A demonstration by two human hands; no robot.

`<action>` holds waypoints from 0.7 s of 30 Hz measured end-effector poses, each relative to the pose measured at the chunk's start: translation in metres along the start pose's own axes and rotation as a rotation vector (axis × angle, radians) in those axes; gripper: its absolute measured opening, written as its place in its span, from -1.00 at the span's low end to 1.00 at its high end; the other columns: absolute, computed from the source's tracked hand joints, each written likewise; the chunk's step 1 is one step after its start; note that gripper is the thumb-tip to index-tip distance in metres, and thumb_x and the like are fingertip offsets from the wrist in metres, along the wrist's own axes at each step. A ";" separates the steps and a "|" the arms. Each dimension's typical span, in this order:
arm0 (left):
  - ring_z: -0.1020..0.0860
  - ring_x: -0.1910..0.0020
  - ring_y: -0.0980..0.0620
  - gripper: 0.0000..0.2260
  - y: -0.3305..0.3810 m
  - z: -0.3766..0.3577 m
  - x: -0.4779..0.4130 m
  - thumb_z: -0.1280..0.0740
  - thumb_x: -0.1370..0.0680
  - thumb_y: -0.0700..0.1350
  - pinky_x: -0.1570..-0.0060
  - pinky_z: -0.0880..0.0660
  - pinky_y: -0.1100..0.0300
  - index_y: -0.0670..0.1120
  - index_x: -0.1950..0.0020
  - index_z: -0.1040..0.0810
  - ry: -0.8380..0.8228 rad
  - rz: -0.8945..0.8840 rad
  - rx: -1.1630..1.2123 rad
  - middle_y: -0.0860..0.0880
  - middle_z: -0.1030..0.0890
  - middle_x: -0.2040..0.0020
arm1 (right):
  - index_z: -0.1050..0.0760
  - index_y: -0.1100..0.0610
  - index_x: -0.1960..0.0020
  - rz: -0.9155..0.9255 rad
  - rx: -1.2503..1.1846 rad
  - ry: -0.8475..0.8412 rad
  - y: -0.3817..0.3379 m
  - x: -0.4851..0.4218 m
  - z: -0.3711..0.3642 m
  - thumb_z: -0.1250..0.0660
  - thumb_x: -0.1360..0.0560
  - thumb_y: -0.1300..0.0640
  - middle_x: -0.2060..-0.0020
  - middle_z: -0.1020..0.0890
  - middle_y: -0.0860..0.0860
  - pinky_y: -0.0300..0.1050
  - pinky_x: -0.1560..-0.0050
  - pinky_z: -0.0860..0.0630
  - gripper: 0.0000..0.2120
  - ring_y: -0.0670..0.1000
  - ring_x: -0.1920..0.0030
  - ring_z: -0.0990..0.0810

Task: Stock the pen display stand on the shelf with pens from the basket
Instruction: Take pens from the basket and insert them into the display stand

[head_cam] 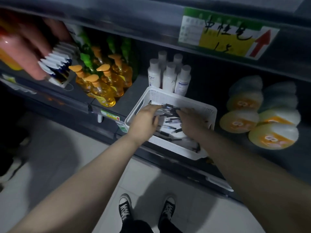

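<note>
Nearest: two black canvas shoes (124,207) on pale floor tiles (50,148), trouser legs cut off by the bottom edge. Both bare forearms reach up to a white basket (168,145) set at the front of a dark shelf (131,91). Left hand (144,121) has its fingers curled round one end of a bundle of pens (168,109). Right hand (190,121) grips the other end, fingertips hidden behind the knuckles. The bundle is held over the basket's far half. Loose pens (170,126) lie on the basket floor, partly covered by both wrists. Shelf-edge tag (111,116) is green and yellow with a red arrow, print too small to read. Behind the basket are white bottles (168,76); one reads "Dove". Left of them stand amber pump bottles (104,84), with green bottles (85,54) behind. Pen display stand (57,64) is far left on the same shelf, white tiers, half hidden by a blurred pinkish shape (25,47) I cannot identify. To the right lie wrapped rolls (244,121), orange labels blurred. Above, a sign (227,36) carries handwritten Chinese characters and a red arrow.
</note>
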State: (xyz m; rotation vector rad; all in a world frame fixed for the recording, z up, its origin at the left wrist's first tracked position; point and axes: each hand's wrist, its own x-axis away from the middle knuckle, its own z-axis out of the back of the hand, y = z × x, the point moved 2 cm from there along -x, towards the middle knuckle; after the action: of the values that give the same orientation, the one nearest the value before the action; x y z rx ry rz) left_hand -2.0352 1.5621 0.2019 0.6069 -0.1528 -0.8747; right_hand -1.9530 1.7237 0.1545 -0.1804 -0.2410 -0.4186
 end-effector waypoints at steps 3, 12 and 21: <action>-0.48 -0.24 -0.11 -0.65 -0.001 -0.001 -0.001 -0.24 -0.54 -0.27 -0.20 -0.32 0.24 -0.16 -0.33 -0.47 0.000 0.020 -0.006 -0.16 -0.53 -0.26 | -0.31 0.16 -0.37 0.045 0.100 0.033 -0.002 -0.008 -0.002 -0.29 -0.50 0.18 -0.32 -0.35 0.13 0.04 -0.30 -0.32 -0.54 0.18 -0.32 -0.30; -0.48 -0.24 -0.11 -0.66 -0.004 -0.002 -0.006 -0.22 -0.55 -0.26 -0.21 -0.31 0.25 -0.16 -0.34 -0.45 0.016 0.068 0.037 -0.16 -0.51 -0.27 | -0.43 0.18 -0.21 0.107 0.132 0.102 -0.002 -0.013 0.002 -0.22 -0.55 0.16 -0.16 -0.49 0.16 0.05 -0.18 -0.35 -0.75 0.20 -0.20 -0.42; -0.45 -0.24 -0.19 -0.69 -0.015 -0.010 -0.042 -0.27 -0.56 -0.19 -0.18 -0.38 0.12 -0.15 -0.31 -0.45 -0.279 0.250 -0.199 -0.20 -0.46 -0.27 | -0.37 0.25 -0.19 -0.099 -0.482 0.032 0.000 -0.009 0.044 -0.09 -0.63 0.08 -0.07 -0.53 0.21 -0.06 0.05 -0.36 -0.73 0.18 -0.05 -0.51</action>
State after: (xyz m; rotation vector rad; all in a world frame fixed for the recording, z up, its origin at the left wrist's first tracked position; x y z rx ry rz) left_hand -2.0688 1.5910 0.1898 0.2699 -0.3808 -0.7174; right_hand -1.9694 1.7372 0.1940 -0.6355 -0.1144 -0.5735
